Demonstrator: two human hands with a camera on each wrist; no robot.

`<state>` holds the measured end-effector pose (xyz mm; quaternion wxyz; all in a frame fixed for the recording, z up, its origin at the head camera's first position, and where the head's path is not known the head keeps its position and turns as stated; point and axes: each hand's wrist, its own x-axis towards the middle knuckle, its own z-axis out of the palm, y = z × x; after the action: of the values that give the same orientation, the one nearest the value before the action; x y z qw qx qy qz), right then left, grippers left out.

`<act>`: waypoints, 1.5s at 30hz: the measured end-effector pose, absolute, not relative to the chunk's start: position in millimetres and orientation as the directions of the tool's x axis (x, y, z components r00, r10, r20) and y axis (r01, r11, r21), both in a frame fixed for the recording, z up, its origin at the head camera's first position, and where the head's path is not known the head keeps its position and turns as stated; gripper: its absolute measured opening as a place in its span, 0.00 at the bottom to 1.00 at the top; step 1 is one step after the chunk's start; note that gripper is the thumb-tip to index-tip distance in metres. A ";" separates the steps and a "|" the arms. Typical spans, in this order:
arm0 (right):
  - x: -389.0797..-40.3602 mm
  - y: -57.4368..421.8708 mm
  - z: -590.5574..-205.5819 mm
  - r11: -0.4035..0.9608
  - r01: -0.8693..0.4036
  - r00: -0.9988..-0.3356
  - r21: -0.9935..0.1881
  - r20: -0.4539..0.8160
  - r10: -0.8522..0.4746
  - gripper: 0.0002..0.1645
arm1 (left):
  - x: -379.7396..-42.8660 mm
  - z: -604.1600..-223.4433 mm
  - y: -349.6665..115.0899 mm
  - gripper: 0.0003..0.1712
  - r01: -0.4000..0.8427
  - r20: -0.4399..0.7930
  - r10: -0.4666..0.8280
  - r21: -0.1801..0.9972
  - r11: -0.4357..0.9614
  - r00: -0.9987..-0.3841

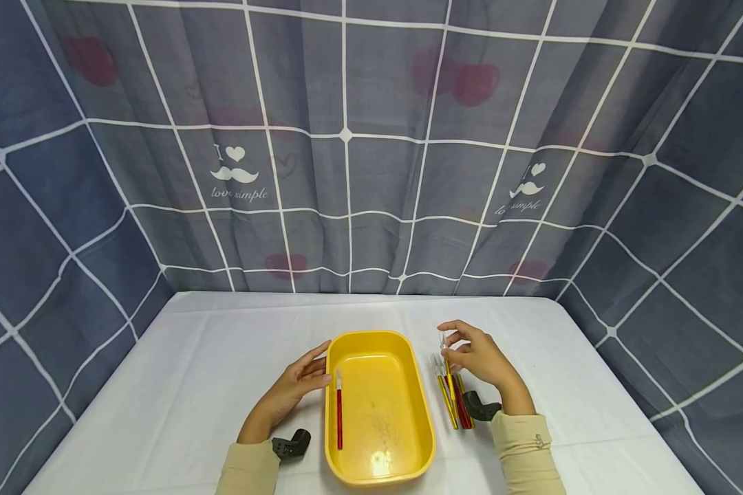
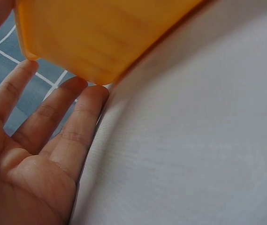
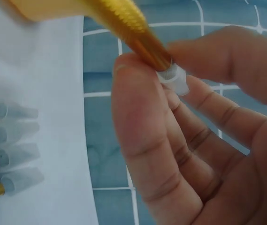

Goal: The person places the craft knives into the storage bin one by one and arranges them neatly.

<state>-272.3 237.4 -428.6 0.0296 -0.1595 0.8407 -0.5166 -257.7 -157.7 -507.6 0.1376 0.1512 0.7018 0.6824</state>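
Note:
A yellow tray sits on the table, with a red-handled craft knife lying lengthwise along its left side. My left hand touches the tray's left wall, its fingers extended against the outside, as the left wrist view shows. Right of the tray, my right hand pinches a gold craft knife between thumb and fingers near its clear cap. The knife has a knurled metal grip and slants over a group of red and gold craft knives with clear caps, lying on the table.
A white cloth covers the table. Grey curtains with white grid lines enclose the back and both sides. Black wrist devices show at both cuffs, the right one overlapping the knife group in the head view.

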 end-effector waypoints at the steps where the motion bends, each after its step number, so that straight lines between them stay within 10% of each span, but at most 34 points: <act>1: -272.4 236.4 -427.8 0.415 -0.243 -0.945 -0.877 0.118 -0.306 0.27 | -257.6 -507.4 -157.7 0.46 0.023 0.012 0.400 0.999 0.022 -0.917; 45: -261.3 190.4 -406.9 0.388 -0.278 -0.885 -0.879 0.078 -0.459 0.26 | -257.9 -508.3 -159.2 0.45 0.032 0.023 0.408 0.999 0.017 -0.913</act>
<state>-261.3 190.4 -406.9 0.0890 -0.2224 0.8282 -0.5067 -257.9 -159.2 -508.3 0.1375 0.1573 0.6997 0.6832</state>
